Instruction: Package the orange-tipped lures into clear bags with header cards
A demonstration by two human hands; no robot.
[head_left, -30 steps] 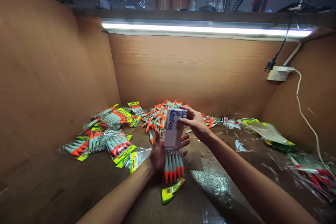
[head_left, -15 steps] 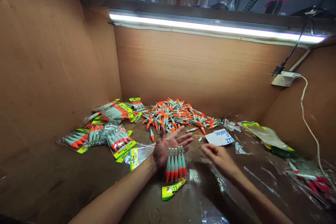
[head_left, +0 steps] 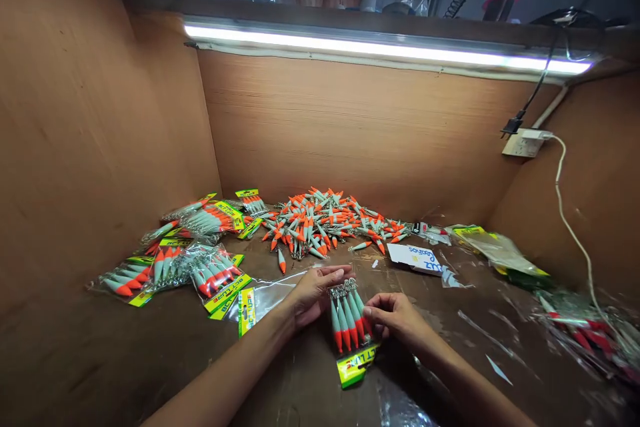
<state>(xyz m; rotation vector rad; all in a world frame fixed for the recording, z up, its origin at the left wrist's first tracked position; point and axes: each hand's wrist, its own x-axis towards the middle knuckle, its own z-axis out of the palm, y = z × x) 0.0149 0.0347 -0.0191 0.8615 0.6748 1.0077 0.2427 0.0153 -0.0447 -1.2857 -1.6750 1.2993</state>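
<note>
A clear pack of squid jigs (head_left: 349, 320), pale-bodied with orange tips, hangs between my hands. Its hooks point away from me and its yellow-green header card (head_left: 356, 367) is toward me. My left hand (head_left: 316, 295) is closed around the hook end, thumb over the top and the other fingers partly hidden. At the pack's right edge, my right hand (head_left: 393, 315) is closed, thumb and fingers pinching the plastic. An unfilled clear bag (head_left: 247, 310) with a yellow card lies left of my left wrist. Behind my hands is a heap of loose squid jigs (head_left: 325, 220).
Several filled packs (head_left: 215, 273) are piled on the left. A handwritten white card (head_left: 414, 257), flat bags (head_left: 500, 257) and red-and-white packs (head_left: 580, 330) lie to the right. A pale scrap (head_left: 499, 370) is near my right forearm. Wooden walls (head_left: 350, 127) enclose the table.
My left hand has turned and closed on the pack, which lay across its open fingers. My right hand has come in to the pack's right edge. A pale scrap now shows at right.
</note>
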